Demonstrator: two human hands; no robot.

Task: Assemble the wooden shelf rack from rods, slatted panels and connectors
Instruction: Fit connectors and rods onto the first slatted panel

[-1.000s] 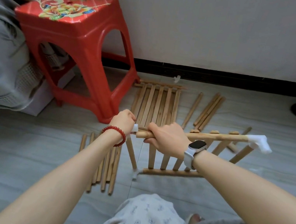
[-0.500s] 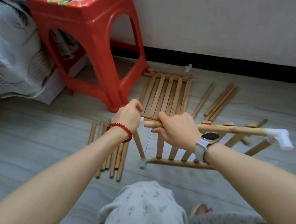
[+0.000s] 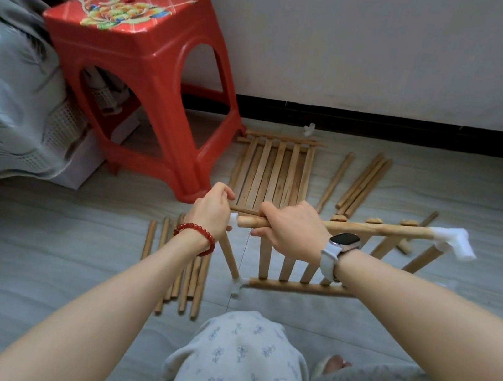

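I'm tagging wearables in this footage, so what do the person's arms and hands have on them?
Both forearms are bare, with no sleeves in view. The left hand has a bracelet of round red beads at its wrist. The right hand has a smartwatch at its wrist, with a dark rounded-rectangle face and a pale grey-white band. No rings or gloves are visible on the fingers.
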